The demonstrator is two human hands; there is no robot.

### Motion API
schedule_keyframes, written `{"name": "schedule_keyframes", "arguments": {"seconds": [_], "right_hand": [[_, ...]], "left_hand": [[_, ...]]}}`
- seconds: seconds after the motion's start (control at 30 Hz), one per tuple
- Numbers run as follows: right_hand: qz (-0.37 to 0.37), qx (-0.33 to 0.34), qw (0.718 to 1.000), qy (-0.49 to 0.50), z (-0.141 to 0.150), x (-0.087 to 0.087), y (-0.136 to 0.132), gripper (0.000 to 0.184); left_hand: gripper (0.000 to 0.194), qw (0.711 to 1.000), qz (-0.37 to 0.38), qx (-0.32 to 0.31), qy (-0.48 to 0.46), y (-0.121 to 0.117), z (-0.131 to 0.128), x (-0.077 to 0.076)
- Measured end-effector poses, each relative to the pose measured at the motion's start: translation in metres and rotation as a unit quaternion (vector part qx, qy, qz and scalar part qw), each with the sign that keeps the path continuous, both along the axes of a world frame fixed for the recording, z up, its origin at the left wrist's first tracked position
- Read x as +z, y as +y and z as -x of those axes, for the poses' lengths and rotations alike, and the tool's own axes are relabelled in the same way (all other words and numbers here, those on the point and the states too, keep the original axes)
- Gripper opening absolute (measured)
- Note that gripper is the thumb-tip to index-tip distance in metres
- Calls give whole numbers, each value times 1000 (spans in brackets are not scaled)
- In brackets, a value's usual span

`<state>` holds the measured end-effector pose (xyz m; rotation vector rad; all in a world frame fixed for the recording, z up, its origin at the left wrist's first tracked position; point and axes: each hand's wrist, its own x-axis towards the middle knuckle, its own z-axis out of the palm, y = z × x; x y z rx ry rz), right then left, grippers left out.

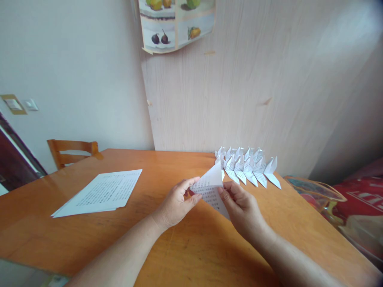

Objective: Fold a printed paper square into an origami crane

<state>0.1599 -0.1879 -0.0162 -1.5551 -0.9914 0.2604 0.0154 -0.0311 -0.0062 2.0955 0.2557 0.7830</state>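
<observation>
A folded sheet of printed paper [210,187] is held up above the table, between both hands. It has a pointed top and shows rows of print on its lower part. My left hand [180,199] pinches its left corner between thumb and fingers. My right hand [243,204] grips its right edge, thumb in front and fingers behind. Just beyond stand several folded paper cranes [248,165] in two rows, partly covered by the held paper.
A stack of printed sheets [104,191] lies at the left of the wooden table [179,255]. Behind the far left edge is a wooden chair [73,147]. Bags, one of them red [359,195], sit past the right edge. A wall [191,111] bounds the far side.
</observation>
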Motion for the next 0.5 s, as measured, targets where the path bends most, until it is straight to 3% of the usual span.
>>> {"name": "schedule_keyframes", "arguments": {"seconds": [0.17,0.3,0.4,0.5], "right_hand": [[-46,10,999,-4,3,3,-2,32],[-79,33,996,0,8,11,-6,26],[-94,25,995,6,8,20,-10,28],[-112,-40,993,-6,4,29,-13,32]], "left_hand": [[36,999,-38,-18,8,-2,2,5],[29,999,-16,-34,12,-3,2,7],[29,997,57,-46,20,-3,1,8],[31,984,165,-60,9,-1,0,6]]}}
